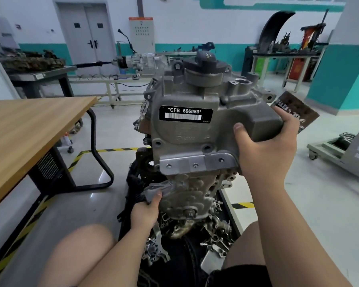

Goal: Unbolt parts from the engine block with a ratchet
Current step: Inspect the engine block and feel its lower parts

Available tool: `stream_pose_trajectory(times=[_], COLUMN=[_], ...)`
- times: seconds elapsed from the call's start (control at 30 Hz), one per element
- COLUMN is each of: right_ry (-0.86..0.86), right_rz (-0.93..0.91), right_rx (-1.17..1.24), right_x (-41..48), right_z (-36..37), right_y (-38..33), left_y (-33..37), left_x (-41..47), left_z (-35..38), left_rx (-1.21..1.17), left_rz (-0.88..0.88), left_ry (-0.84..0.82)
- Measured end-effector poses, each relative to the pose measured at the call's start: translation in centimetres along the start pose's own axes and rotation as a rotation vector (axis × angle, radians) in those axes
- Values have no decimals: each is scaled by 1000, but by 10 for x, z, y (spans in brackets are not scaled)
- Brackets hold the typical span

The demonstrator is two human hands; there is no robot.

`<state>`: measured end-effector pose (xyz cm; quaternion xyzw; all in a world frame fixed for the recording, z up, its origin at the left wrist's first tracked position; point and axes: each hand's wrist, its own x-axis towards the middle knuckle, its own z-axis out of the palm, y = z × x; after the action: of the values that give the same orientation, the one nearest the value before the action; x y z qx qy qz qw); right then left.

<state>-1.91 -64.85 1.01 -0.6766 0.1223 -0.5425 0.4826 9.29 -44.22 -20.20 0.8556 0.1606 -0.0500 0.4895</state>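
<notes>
A grey cast engine cover (195,125) with a black label reading CFB 666660 fills the middle of the view, in front of the engine block (187,195). My right hand (265,146) grips the cover's right-hand bulge, thumb on the front face. Lower down, my left hand (145,212) holds a grey bracket-shaped edge at the block's lower left, thumb on top. No ratchet is visible. Several bolt holes and small bolts show along the cover's lower flange.
A wooden-topped table (29,129) with a black frame stands at the left. Loose metal parts (214,245) lie on the floor below the block. My knees frame the bottom. Benches with other machinery line the back wall, and a wheeled stand (340,150) sits right.
</notes>
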Motion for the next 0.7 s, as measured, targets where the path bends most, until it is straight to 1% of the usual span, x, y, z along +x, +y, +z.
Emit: stream_pose_trajectory(times=[0.1,0.17,0.3,0.47,0.7], right_ry=[13,7,-19,-24,27], right_rz=[39,62,44,54,51], right_rx=[17,16,5,-6,-8], right_x=[9,14,20,31,38], right_z=[0,4,17,27,34], right_y=[9,12,14,18,22], left_y=[9,11,7,7,16], left_x=[9,12,13,15,7], left_z=[-2,-1,7,9,5], left_rx=[-15,-62,-162,-201,-254], left_rz=[35,6,-88,-88,-120], left_ry=[0,-9,17,-6,-29])
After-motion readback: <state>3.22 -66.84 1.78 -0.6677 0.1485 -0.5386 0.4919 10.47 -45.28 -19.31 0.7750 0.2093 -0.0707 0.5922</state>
